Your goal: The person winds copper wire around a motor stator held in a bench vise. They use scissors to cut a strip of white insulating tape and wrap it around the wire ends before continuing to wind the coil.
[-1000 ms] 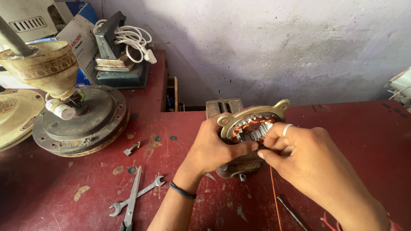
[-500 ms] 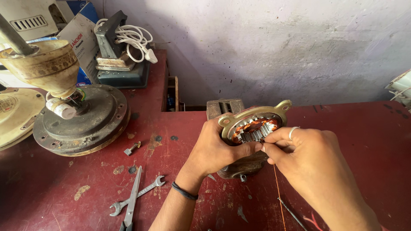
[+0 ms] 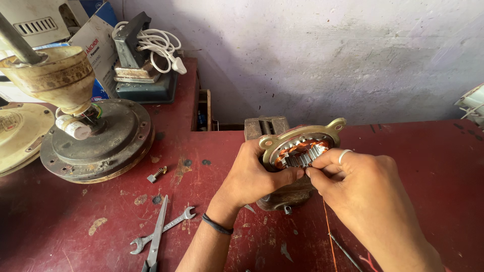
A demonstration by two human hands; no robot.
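A round motor stator [image 3: 302, 143] with copper windings and brass-coloured mounting ears is held upright over the red table [image 3: 428, 151]. My left hand [image 3: 254, 176] grips its left side, thumb across the front. My right hand [image 3: 360, 189], with a ring on one finger, pinches at the windings on the stator's lower right edge. A thin copper wire [image 3: 327, 231] hangs down from below my right hand toward the table edge. A dark metal motor housing [image 3: 280, 199] rests on the table under the stator.
A ceiling fan motor [image 3: 96, 141] with a dirty cup-shaped canopy [image 3: 50, 75] sits at the left. A spanner [image 3: 164, 229], scissors [image 3: 156, 236] and a small screw [image 3: 157, 174] lie near the front left. A machine with a white cord [image 3: 146, 55] stands at the back.
My right hand has shifted slightly down along the stator's lower right edge. The stator and my left hand stay almost where they were.
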